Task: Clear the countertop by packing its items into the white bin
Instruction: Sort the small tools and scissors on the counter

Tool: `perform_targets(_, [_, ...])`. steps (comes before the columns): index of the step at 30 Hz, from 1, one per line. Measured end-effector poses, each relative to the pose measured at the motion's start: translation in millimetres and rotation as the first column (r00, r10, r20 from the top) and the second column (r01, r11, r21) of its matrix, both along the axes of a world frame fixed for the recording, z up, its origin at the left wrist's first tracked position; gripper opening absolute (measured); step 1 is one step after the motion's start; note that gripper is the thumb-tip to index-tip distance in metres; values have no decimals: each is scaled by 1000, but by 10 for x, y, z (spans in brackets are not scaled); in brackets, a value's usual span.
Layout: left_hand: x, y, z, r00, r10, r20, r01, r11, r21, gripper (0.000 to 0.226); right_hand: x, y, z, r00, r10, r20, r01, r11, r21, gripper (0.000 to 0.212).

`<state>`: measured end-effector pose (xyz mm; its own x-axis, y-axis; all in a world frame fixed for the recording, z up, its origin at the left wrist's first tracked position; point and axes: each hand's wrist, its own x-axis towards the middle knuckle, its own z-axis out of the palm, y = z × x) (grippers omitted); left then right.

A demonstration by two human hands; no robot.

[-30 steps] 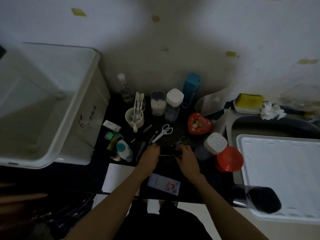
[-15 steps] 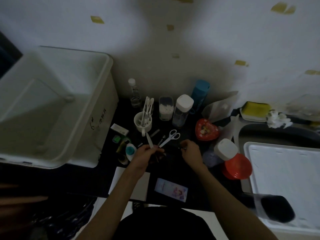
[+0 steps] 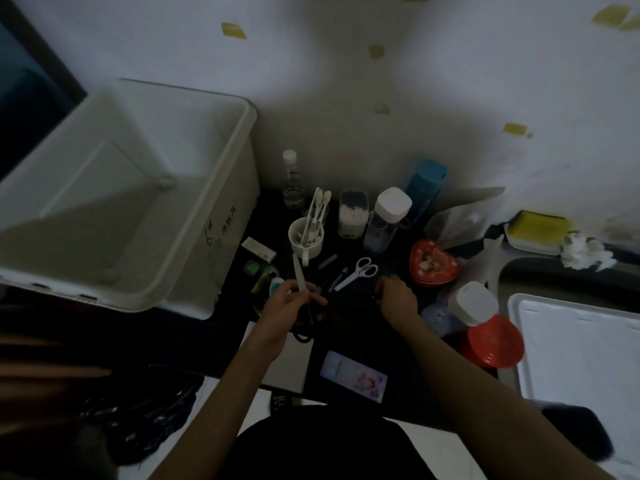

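Left hand (image 3: 289, 306) is raised just off the counter (image 3: 349, 327), fingers curled round a pale flat stick (image 3: 298, 276), maybe a nail file, which points up and away, plus some thin dark items below it; too dim to tell what those are. Right hand (image 3: 396, 299) is down on the counter with fingers curled onto something small and dark; can't make out what it is.

White bin (image 3: 194, 271) sits at the left end of the counter, open top, nothing visible inside, handwriting on its near side wall.

Between the hands and the wall:
- white scissors (image 3: 356, 271) flat on the counter, just beyond the hands
- mug (image 3: 306, 237) holding toothbrushes
- clear bottle (image 3: 292, 178) by the wall
- swab box (image 3: 353, 213), beside a white-capped jar (image 3: 388, 216)
- blue bottle (image 3: 425, 188) behind the jar
- red heart tin (image 3: 434, 263) right of the scissors
- second white-capped jar (image 3: 465, 306) lying tilted against a red lid (image 3: 495, 341)

Small box (image 3: 259, 249) and green bits lie near the bin wall. A card (image 3: 353, 375) sits at the near edge, between the forearms. White tray (image 3: 581, 351) is at far right.
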<state>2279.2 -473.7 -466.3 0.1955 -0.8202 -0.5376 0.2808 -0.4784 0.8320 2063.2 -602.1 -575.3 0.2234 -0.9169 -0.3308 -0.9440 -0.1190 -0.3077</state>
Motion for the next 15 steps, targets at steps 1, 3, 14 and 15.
perform_targets(1, [9, 12, 6, 1000, 2, 0, -2, 1000, -3, 18, -9, -3, -11, 1000, 6, 7, -6, 1000, 3, 14])
perform_targets(3, [4, 36, 20, 1000, 6, -11, -6, 1000, -18, 20, -26, -11, -21, 1000, 30, 1, -30, 999, 10, 13])
perform_targets(14, [-147, 47, 36, 1000, -11, -8, 10, 995, -98, 24, -9, 100, 480, 965, -44, 257, 76, 990, -119, 20])
perform_targets(15, [-156, 44, 29, 1000, -13, 3, 13, 995, -102, 25, 18, 135, 559, 924, -54, 378, 104, 988, -114, 20])
